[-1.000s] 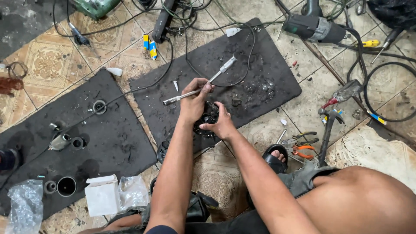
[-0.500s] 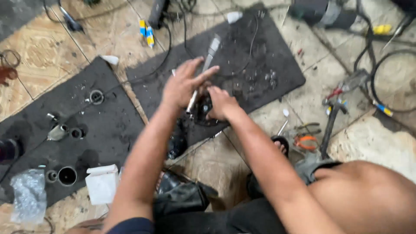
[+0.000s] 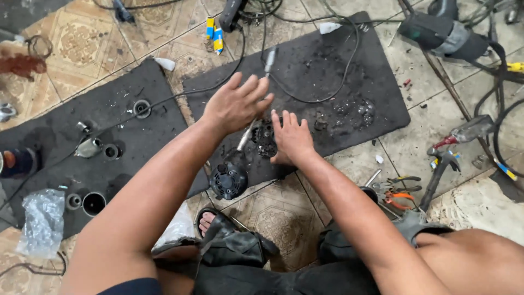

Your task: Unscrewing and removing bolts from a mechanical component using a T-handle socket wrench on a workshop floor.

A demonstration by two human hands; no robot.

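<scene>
My left hand [image 3: 237, 104] hovers with fingers spread over a long metal tool [image 3: 269, 59] that slants down across the right black mat [image 3: 338, 71]. The tool's lower end passes under my palm toward a dark, greasy toothed part [image 3: 265, 137]. My right hand [image 3: 292, 136] lies flat on the mat, fingers straight, touching that part's right side. A round black housing [image 3: 229, 180] sits at the mat's near edge, just below both hands.
A second black mat [image 3: 136, 147] on the left carries metal rings and cups [image 3: 94, 202]. A plastic bag [image 3: 41, 218] lies at its near corner. A hammer [image 3: 442, 166], pliers [image 3: 401, 194], a power tool [image 3: 442, 33] and cables lie on the tiles to the right. My sandalled foot [image 3: 210, 221] is below the housing.
My left hand, which gripped the metal tool a second ago, has spread its fingers. My right hand has flattened beside the toothed part. The view has shifted closer.
</scene>
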